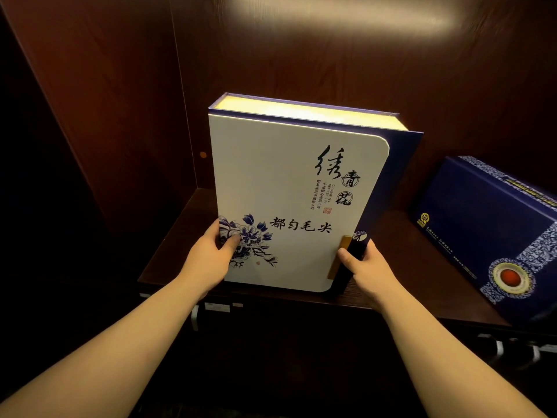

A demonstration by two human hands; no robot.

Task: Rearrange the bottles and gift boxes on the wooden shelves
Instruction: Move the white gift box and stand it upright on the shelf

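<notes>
Both hands clasp a white gift box (289, 200) standing upright on the dark wooden shelf (401, 254).
Fingers behind it are hidden; the left hand (208, 260) thumbs its blue flower, the right hand (369, 267) grips the navy edge. A blue box (488, 233) is cut off rightward.
</notes>
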